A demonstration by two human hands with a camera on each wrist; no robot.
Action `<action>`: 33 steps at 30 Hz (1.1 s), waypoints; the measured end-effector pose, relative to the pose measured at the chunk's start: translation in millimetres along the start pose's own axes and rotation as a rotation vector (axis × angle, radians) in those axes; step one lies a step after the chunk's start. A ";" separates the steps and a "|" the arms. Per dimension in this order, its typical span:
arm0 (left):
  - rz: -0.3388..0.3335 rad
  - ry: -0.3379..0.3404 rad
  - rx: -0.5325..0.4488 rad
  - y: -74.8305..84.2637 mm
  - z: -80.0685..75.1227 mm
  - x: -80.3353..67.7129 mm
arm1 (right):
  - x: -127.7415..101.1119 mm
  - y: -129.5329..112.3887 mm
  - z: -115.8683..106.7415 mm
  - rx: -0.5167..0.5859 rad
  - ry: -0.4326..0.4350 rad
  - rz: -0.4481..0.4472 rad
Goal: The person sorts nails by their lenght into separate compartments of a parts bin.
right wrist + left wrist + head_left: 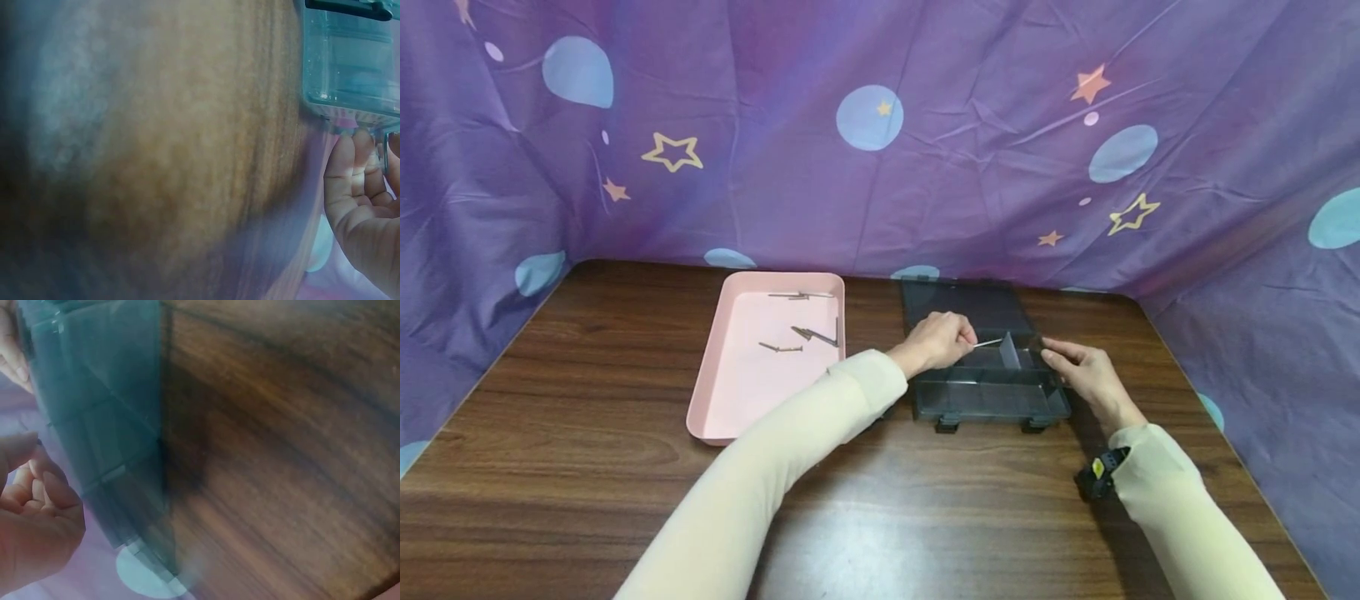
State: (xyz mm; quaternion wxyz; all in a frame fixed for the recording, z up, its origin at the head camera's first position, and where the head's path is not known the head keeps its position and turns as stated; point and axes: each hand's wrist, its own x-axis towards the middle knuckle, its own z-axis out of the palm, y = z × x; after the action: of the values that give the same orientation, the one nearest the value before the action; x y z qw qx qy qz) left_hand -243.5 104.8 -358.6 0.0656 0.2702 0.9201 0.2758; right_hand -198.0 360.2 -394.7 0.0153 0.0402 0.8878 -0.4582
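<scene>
A dark see-through compartment box [992, 408] stands with its lid [962, 304] laid back toward the cloth. My left hand [936, 340] is over the box, pinching a thin, pale, nail-like rod [989, 343] between thumb and forefinger. The rod points right, its far end close to an upright pale divider [1010, 352] in the box. In the left wrist view that hand [37, 512] has its other fingers curled in. My right hand [1086, 375] holds the box's right end near the far corner; the right wrist view shows its fingers [340, 165] right at the box's edge.
Left of the box lies a pink tray [709, 392] with several loose screws and nails [808, 335] in it. Two black latches [947, 425] jut from the box's front. Behind the wooden table [587, 400] hangs a purple patterned cloth [790, 192].
</scene>
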 end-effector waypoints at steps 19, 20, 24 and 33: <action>0.024 0.001 -0.056 -7.3 8.1 -6.3 | -3.9 6.7 4.7 0.087 0.019 -0.027; 0.025 0.001 -0.055 -7.5 7.9 -6.2 | -4.3 7.2 4.7 0.093 0.018 -0.027; 0.029 0.006 -0.071 -8.7 2.9 -6.4 | -4.4 8.6 5.1 0.097 0.020 -0.044; 0.031 0.053 -0.182 -20.0 -37.1 -13.5 | 0.2 5.0 3.0 0.097 0.028 -0.056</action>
State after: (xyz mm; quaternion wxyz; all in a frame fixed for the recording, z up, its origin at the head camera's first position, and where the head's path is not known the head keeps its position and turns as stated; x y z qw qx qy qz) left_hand -251.3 66.1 -338.8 0.0614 0.2699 0.8884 0.3663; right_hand -197.8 360.7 -400.6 -0.0119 0.0222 0.8655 -0.5004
